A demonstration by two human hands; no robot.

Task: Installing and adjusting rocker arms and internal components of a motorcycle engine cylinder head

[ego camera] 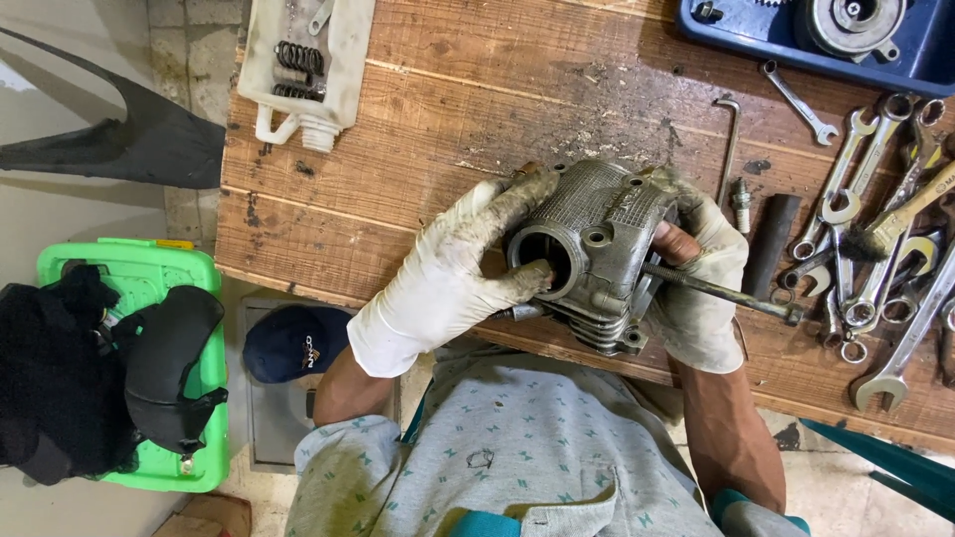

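I hold a grey finned metal engine cylinder head [597, 239] just above the front edge of a worn wooden workbench [448, 119]. My left hand [448, 278], in a dirty white glove, grips its left side with the thumb in the round port. My right hand [701, 288], in a torn glove, clasps the right side and pinches a long metal rod tool [726, 293] that runs out to the right.
Several wrenches [875, 249] lie at the bench's right. A blue tray [925, 50] with engine parts sits at back right, a cut white jug [298, 70] with springs at back left. On the floor: a green crate [149, 268] of dark cloth, a navy cap [293, 343].
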